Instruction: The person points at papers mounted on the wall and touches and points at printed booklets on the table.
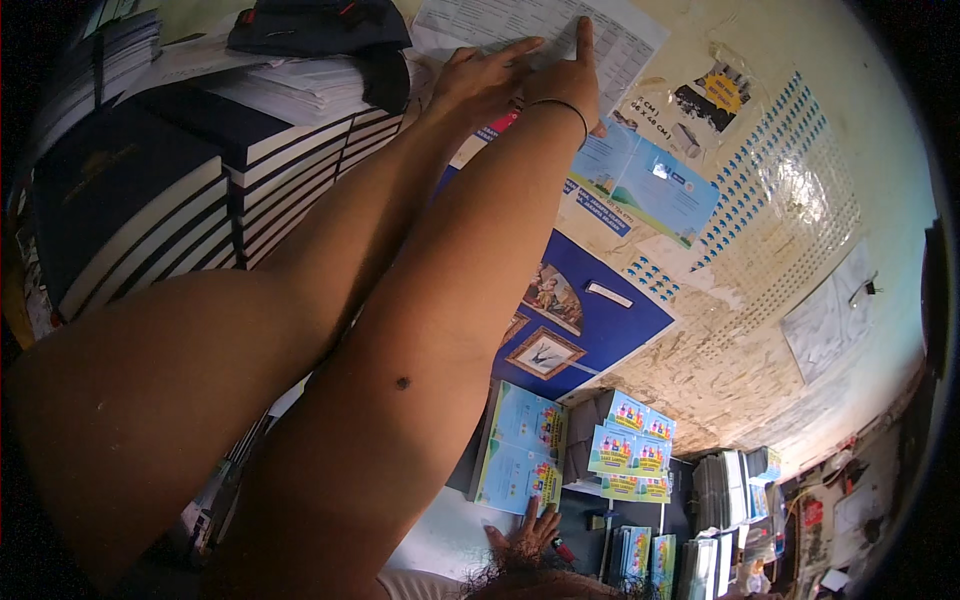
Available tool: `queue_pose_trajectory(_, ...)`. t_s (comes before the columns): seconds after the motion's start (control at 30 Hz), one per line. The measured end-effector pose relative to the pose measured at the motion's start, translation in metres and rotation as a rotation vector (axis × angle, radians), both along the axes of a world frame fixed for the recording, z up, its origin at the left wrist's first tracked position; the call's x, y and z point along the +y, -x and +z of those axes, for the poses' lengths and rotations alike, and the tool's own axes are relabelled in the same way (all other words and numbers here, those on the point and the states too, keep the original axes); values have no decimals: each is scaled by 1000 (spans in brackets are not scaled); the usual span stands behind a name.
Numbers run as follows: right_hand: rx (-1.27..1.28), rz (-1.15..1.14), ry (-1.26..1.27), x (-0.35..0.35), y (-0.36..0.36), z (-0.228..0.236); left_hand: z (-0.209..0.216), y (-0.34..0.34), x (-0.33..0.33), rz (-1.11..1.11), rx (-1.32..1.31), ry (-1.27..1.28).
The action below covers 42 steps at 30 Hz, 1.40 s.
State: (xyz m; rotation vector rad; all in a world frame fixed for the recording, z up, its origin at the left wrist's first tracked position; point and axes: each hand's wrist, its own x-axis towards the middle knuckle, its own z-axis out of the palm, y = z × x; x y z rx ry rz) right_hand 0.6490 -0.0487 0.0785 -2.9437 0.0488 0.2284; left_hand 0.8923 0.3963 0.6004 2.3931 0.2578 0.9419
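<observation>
Printed sheet (540, 18), behind fingers (585, 45), on wall (800, 40)

White printed table sheet (545, 18) slanted on a cream wall (705, 25)

Lies flat, high in the view, and runs out of sight past the upper edge. Carries close rows of small dark print, ruled into columns, too fine to read. Slopes down toward the right, with a bare corner there. Disappears partly behind the left hand (485, 75) and the right hand (567, 85), beneath an extended finger of each.
</observation>
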Motion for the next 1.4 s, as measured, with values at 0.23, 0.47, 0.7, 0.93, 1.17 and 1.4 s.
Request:
queue_pose_trajectory(0.23,-7,8,-36,-1,0,1,3,0,0,-59,21,36)
queue_pose_trajectory(0.47,-4,19,-40,4,0,4,-1,-11,6,-3,-81,59)
queue_pose_trajectory(0.7,-17,9,-37,-1,3,-1,2,19,10,61,199,1)
queue_pose_trajectory(0.93,-26,-5,-23,-1,1,0,4,11,5,2,93,26)
queue_pose_trajectory(1.17,-66,32,-22,-3,0,1,-15,-13,-7,-46,-89,59)
queue_pose_trajectory(1.4,-74,37,-8,12,2,12,-33,-25,-2,123,-205,39)
